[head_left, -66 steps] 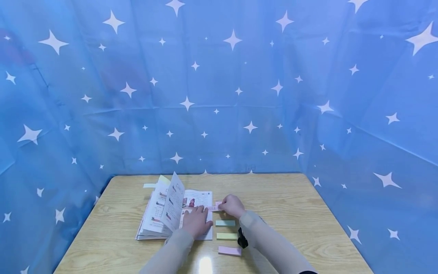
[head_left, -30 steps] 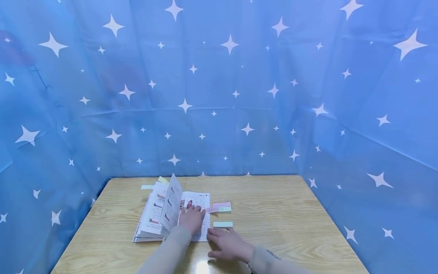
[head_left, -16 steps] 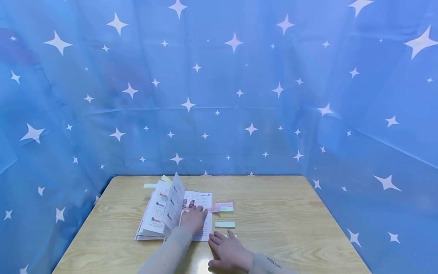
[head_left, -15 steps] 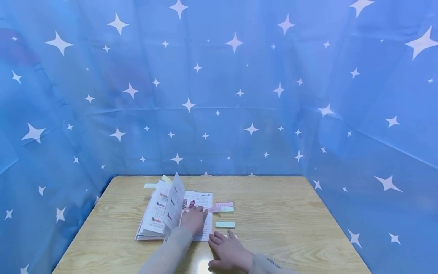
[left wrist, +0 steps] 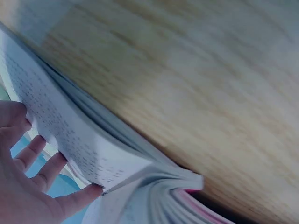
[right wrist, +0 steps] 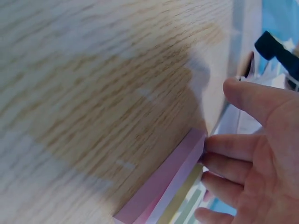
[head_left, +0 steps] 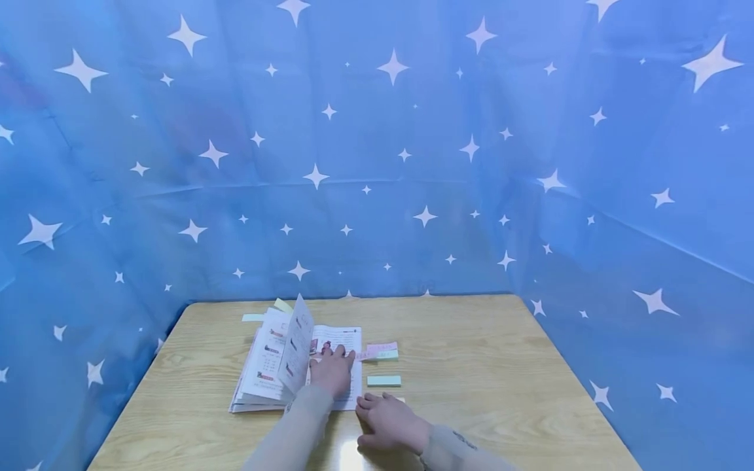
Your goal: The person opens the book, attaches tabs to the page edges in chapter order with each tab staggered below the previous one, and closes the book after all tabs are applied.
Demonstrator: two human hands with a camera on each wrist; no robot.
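An open book [head_left: 272,366] lies on the table, one leaf standing up near its middle. My left hand [head_left: 332,373] rests on the right-hand page with its fingers spread; the left wrist view shows its fingertips on the printed paper. A pink sticky tab [head_left: 364,356] juts from that page's right edge, overlapping a pink and a green tab beside the book. My right hand [head_left: 389,422] is low at the book's right corner, fingers extended. In the right wrist view its fingertips are right at the end of a pink sticky-note pad [right wrist: 163,182], with a yellow pad [right wrist: 180,196] behind.
A mint sticky-note pad [head_left: 384,381] lies just beyond my right hand. Pale green and yellow tabs [head_left: 253,318] stick out from the book's far left side. Bare wooden table [head_left: 471,366] extends to the right; a blue starry curtain [head_left: 377,163] hangs behind.
My right hand has let go of the pink tab at the page edge and moved down toward me to the sticky-note pads. My left hand has stayed on the page.
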